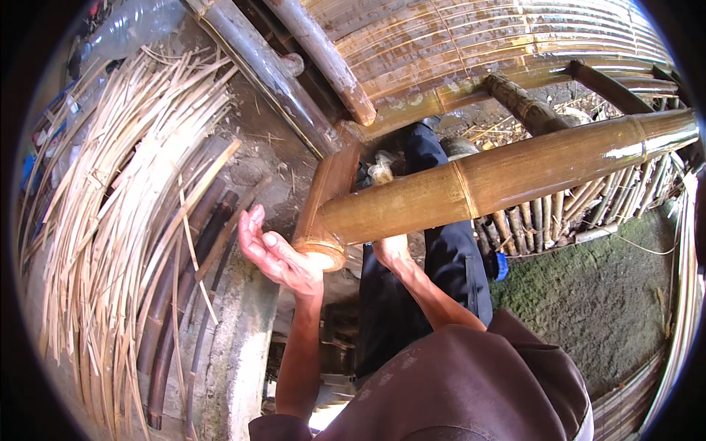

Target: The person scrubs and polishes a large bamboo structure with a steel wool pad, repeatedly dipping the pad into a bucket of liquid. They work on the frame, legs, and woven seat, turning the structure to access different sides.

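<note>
Far left: big fan of thin pale bamboo strips [110,220] lying loose on the ground, curving from top left down to the bottom edge. A clear plastic bottle [140,26] sits above them at the top left. Just right of the strips, a few dark bamboo poles [184,279] lie lengthwise beside a concrete ledge [239,345].

Left hand [276,253]: palm up, fingers [254,224] released and spread, nothing gripped. Heel of the hand sits at the cut end of the thick bamboo culm [500,180], touching or just short of it; can't tell which.

The culm is golden-brown and glossy, runs from centre frame out to the right edge, roughly level. Its near end meets a reddish-brown upright post [331,184]. Pale cut face visible at the bottom of that joint.

Right hand [390,250]: under the culm just right of its near end, pressed up against the underside. Fingers hidden behind the culm, so can't tell whether they are clenched or loose.

Above: two dark round poles [294,73] slant down toward the joint; woven split-bamboo panel [478,44] spans the top. Right, below the culm: row of short bamboo slats [559,213], then mossy ground [596,301]. Brown sleeve [456,382] fills bottom centre.
</note>
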A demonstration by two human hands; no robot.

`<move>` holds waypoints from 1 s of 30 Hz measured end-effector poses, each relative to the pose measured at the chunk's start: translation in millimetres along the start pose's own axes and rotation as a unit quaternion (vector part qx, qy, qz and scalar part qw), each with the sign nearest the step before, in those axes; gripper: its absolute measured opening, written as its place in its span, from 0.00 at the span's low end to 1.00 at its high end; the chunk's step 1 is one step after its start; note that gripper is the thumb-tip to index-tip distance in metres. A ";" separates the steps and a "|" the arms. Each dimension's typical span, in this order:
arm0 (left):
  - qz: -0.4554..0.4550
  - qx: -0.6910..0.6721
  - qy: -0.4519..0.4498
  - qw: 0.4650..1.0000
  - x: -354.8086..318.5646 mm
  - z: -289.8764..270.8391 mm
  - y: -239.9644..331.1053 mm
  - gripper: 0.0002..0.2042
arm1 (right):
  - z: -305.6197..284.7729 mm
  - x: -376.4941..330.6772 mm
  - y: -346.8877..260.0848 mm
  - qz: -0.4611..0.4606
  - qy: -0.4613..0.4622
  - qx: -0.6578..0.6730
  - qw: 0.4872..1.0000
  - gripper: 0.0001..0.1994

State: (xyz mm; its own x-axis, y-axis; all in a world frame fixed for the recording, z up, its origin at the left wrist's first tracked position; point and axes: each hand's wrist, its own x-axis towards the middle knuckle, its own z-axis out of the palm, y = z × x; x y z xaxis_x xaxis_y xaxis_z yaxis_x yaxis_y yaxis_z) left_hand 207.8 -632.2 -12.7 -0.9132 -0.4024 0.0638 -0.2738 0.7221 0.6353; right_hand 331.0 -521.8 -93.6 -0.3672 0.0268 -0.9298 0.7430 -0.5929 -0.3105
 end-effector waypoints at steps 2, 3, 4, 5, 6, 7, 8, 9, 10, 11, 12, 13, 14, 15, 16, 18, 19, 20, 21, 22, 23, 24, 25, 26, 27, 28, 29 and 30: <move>0.021 0.000 -0.014 1.000 0.8 -0.8 -0.7 0.22 | 8.4 2.2 -0.5 -0.080 -0.047 -0.204 0.975 0.18; 0.026 -0.003 -0.022 0.999 1.0 -1.5 -1.5 0.22 | 15.3 -0.9 1.4 -0.023 -0.051 -0.070 0.996 0.22; 0.038 -0.010 -0.028 0.999 0.8 -1.4 -2.8 0.22 | 21.9 -5.8 3.6 0.051 -0.036 0.164 0.984 0.26; 0.042 -0.014 -0.036 0.998 -0.3 -2.8 -3.8 0.21 | 27.6 -13.9 6.8 0.059 0.003 0.333 0.941 0.30; 0.054 -0.036 -0.039 0.997 -1.0 -2.3 -5.9 0.21 | 35.2 -25.2 10.5 0.055 0.043 0.290 0.954 0.30; 0.043 -0.037 -0.054 0.997 -1.9 -4.0 -6.7 0.21 | 36.2 -37.5 8.8 0.041 0.074 0.246 0.966 0.30; 0.033 -0.045 -0.064 0.996 -2.3 -3.8 -8.1 0.20 | 41.9 -53.9 7.8 0.034 0.067 0.128 0.989 0.21; 0.019 -0.051 -0.073 0.996 -2.4 -5.9 -8.0 0.20 | 39.5 -68.8 -1.8 0.030 -0.004 0.133 0.991 0.21; 0.028 -0.051 -0.076 0.995 -2.0 -6.3 -8.4 0.20 | 37.8 -86.6 -15.7 0.087 -0.032 0.094 0.991 0.20; 0.024 -0.078 -0.082 0.993 -0.9 -7.5 -8.1 0.20 | 30.1 -98.8 -39.1 0.144 -0.049 0.029 0.988 0.19; 0.034 -0.091 -0.088 0.991 0.2 -8.3 -8.1 0.20 | 27.1 -111.7 -64.2 0.053 -0.078 -0.042 0.995 0.19; 0.034 -0.107 -0.087 0.990 1.8 -8.9 -8.0 0.20 | 20.4 -116.4 -98.2 -0.043 -0.068 -0.114 0.990 0.19; 0.042 -0.114 -0.087 0.989 3.3 -10.2 -7.9 0.19 | 22.7 -118.8 -127.9 -0.135 -0.043 -0.188 0.972 0.18; 0.062 -0.112 -0.085 0.988 5.2 -10.6 -8.0 0.19 | 24.0 -111.6 -163.3 -0.190 -0.020 -0.285 0.939 0.18; 0.075 -0.110 -0.079 0.988 6.4 -12.0 -7.8 0.19 | 35.6 -98.6 -190.1 -0.258 -0.003 -0.345 0.903 0.17; 0.093 -0.105 -0.076 0.987 8.4 -12.7 -8.4 0.18 | 66.9 -50.5 -232.4 -0.331 -0.017 -0.494 0.804 0.17; 0.096 -0.097 -0.068 0.988 9.0 -12.7 -9.4 0.19 | 86.9 -17.6 -241.6 -0.392 -0.033 -0.538 0.746 0.18; 0.087 -0.089 -0.064 0.990 8.4 -12.1 -9.9 0.19 | 103.9 15.8 -244.6 -0.352 -0.056 -0.667 0.654 0.19; 0.094 -0.086 -0.051 0.991 7.9 -11.9 -11.0 0.19 | 121.4 51.7 -235.7 -0.333 -0.062 -0.764 0.549 0.19; 0.072 -0.092 -0.047 0.992 6.9 -10.5 -11.8 0.20 | 131.2 88.5 -229.0 -0.292 -0.096 -0.787 0.536 0.20; 0.060 -0.088 -0.041 0.993 5.3 -9.8 -13.0 0.20 | 137.1 121.0 -210.0 -0.262 -0.143 -0.802 0.517 0.20; 0.048 -0.085 -0.034 0.995 3.1 -9.5 -13.7 0.20 | 135.3 151.1 -195.0 -0.251 -0.140 -0.808 0.514 0.20; 0.037 -0.075 -0.033 0.996 1.4 -8.9 -14.3 0.20 | 127.3 175.2 -176.3 -0.260 -0.146 -0.806 0.512 0.20; 0.028 -0.075 -0.023 0.997 0.2 -9.3 -14.3 0.20 | 117.4 195.3 -159.3 -0.265 -0.129 -0.804 0.516 0.20; 0.021 -0.071 -0.020 0.997 -0.4 -8.9 -14.4 0.20 | 102.2 210.8 -147.7 -0.361 -0.244 -0.816 0.379 0.22; 0.005 -0.064 -0.024 0.998 -1.4 -9.8 -13.8 0.20 | 86.7 218.9 -135.5 -0.370 -0.293 -0.796 0.379 0.23; 0.002 -0.060 -0.018 0.998 -1.6 -9.8 -13.5 0.20 | 71.7 225.9 -132.8 -0.380 -0.288 -0.784 0.398 0.24; -0.008 -0.055 -0.022 0.998 -1.9 -11.0 -13.0 0.20 | 59.1 228.2 -132.1 -0.374 -0.325 -0.756 0.428 0.24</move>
State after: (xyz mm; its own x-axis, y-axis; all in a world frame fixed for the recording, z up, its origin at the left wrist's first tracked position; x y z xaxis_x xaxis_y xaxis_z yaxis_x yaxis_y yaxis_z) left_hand 216.3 -647.0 -12.6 -0.9219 -0.3870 0.0197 -0.2571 0.6489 0.7161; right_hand 116.0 -485.0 -253.0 -0.5311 -0.7670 -0.3600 -0.3855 0.5971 -0.7035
